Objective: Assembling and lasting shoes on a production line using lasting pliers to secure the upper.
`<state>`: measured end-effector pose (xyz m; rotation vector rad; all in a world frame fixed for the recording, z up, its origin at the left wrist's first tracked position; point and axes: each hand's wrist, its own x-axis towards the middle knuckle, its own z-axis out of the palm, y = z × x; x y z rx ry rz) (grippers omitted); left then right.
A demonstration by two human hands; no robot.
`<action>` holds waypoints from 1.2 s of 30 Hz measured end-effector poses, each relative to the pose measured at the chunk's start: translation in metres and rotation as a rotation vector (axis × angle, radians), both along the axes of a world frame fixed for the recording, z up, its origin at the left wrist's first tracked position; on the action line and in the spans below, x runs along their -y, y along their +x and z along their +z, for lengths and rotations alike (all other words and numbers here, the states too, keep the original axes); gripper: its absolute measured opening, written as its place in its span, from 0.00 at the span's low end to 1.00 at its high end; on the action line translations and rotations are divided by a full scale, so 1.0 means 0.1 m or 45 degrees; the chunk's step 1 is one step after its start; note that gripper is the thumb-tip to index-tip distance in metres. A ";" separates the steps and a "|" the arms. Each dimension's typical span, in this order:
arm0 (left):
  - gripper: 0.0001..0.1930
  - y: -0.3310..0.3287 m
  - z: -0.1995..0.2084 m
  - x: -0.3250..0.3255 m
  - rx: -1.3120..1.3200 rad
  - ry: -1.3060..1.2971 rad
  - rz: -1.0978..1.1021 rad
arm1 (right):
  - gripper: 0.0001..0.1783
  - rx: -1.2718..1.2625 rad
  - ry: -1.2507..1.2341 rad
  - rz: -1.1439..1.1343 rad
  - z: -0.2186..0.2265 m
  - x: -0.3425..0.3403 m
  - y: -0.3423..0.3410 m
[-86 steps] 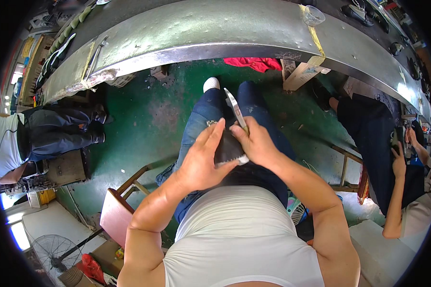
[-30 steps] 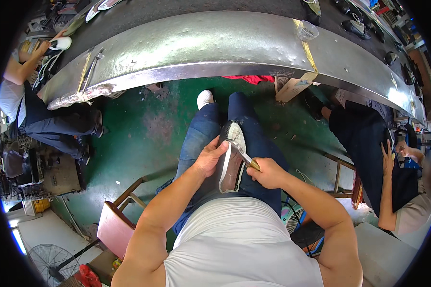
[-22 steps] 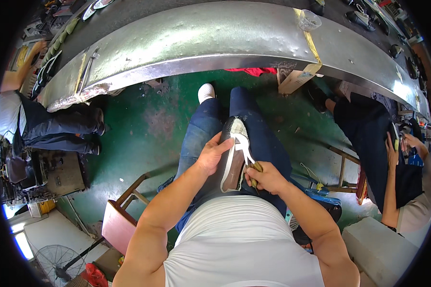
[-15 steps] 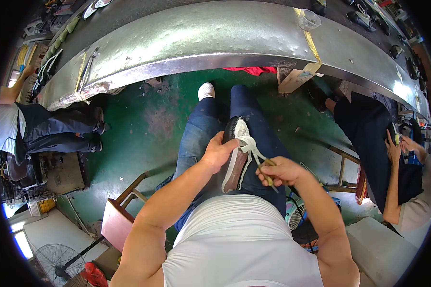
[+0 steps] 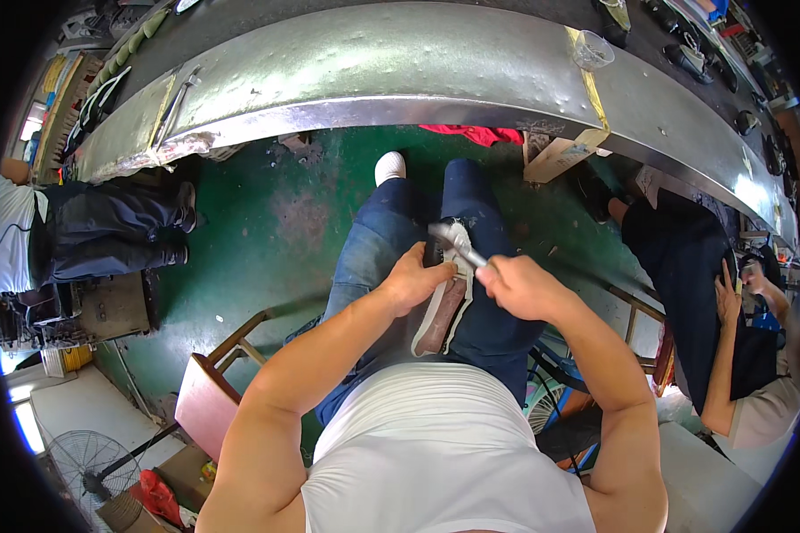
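Note:
A shoe (image 5: 444,318) with a brownish sole side facing up and a pale edge rests lengthwise on my thighs, its far end pointing toward the bench. My left hand (image 5: 416,281) grips its left side, thumb lying across the middle. My right hand (image 5: 523,286) is closed round the handle of a hammer-like tool (image 5: 468,254). Motion smears the tool; its grey head is over the far part of the shoe, and whether it touches cannot be told. White strips there are partly hidden by the tool and my thumb.
A metal-edged bench (image 5: 364,67) spans the far side, with a clear plastic cup (image 5: 592,51), a metal tool (image 5: 180,105) and several shoes. Co-workers are at left and right. A wooden chair (image 5: 212,391) stands at left, near a fan (image 5: 87,466).
My right hand has swung the tool up and over the shoe from beside it, letting go of the white strips it was pulling. My left hand still holds the shoe.

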<state>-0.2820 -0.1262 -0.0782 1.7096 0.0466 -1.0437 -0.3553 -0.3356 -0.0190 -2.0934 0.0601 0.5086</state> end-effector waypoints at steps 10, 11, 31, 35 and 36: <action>0.32 0.16 -0.15 -0.09 -0.370 -0.266 0.046 | 0.17 -0.318 -0.041 0.294 0.23 0.05 -0.57; 0.31 0.15 -0.12 -0.07 -0.369 -0.285 0.048 | 0.17 -0.140 -0.052 0.365 0.07 0.01 -0.64; 0.49 -0.46 -0.38 -0.35 0.073 -0.560 -0.018 | 0.25 -0.787 0.093 0.168 0.27 0.08 -0.58; 0.49 -0.48 -0.38 -0.37 0.039 -0.555 0.004 | 0.24 -0.796 0.126 0.232 0.30 0.27 -0.41; 0.48 -0.48 -0.38 -0.36 0.077 -0.552 0.009 | 0.24 -0.791 0.126 0.235 0.28 0.23 -0.39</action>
